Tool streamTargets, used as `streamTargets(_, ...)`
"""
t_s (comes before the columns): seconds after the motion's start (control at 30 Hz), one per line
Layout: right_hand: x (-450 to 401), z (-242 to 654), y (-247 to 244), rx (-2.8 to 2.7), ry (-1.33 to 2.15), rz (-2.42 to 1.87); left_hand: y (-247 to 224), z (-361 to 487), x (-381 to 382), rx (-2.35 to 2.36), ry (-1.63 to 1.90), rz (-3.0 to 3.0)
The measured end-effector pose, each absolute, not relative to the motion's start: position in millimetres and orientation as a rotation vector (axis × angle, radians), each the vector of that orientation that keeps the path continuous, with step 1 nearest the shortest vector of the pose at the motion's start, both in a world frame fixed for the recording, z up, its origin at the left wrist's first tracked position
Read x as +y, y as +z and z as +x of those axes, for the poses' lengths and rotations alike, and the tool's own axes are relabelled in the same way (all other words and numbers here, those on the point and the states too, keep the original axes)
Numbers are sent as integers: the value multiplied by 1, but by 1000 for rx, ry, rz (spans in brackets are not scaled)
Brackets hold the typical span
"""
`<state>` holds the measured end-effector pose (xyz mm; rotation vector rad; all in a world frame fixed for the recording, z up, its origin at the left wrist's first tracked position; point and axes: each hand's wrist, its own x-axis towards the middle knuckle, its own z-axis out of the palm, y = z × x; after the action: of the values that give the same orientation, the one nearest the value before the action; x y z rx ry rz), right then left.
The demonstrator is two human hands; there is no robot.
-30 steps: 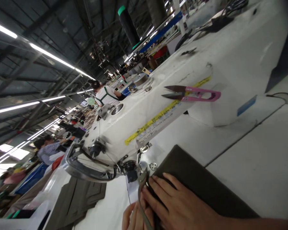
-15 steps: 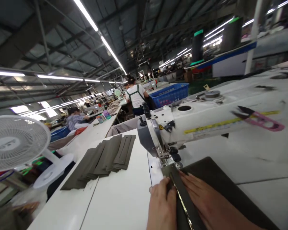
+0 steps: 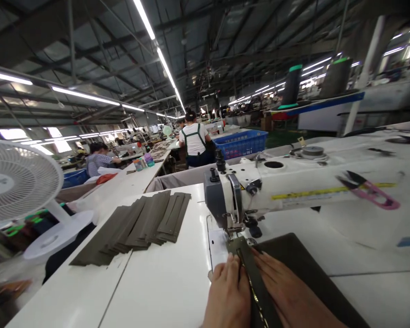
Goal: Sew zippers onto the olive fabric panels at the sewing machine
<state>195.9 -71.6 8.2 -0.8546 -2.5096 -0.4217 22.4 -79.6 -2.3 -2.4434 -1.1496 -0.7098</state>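
Observation:
A dark olive fabric strip (image 3: 258,283) with a gold-toothed zipper (image 3: 254,297) along it lies lengthwise under the presser foot of a white sewing machine (image 3: 294,187). My left hand (image 3: 228,291) grips the strip's left side with bent fingers, the fingertips close to the foot. Flat along the right side rests my right hand (image 3: 287,284), its fingers stretched forward and pressing on the cloth. Beneath that hand spreads a larger dark olive fabric panel (image 3: 304,259). The strip's near end runs out of the picture, and my palms hide part of it.
Overlapping olive fabric pieces (image 3: 136,223) lie left on the white table (image 3: 157,282). Pink thread snips (image 3: 376,191) rest on the machine arm. A white fan (image 3: 23,182) stands far left. Beyond are a blue crate (image 3: 241,145) and a seated co-worker (image 3: 194,140).
The camera view has tilted and shifted slightly, so the surroundings sit differently in the picture. Both hands keep nearly the same places on the strip by the presser foot.

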Motion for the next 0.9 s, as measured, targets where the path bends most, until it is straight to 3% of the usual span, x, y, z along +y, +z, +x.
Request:
streamTargets(0.27, -51, 194, 7, -2465, -416, -879, 7, 21, -57, -1071, -673, -2495)
streamTargets(0.63, -44, 201, -3, -2508, -243, -843, -25, 16, -47, -1203, -823, -2544)
streamTargets(0.9, -48, 201, 3, -2508, -352, -829, -21, 12, -51, -1221, -757, -2613)
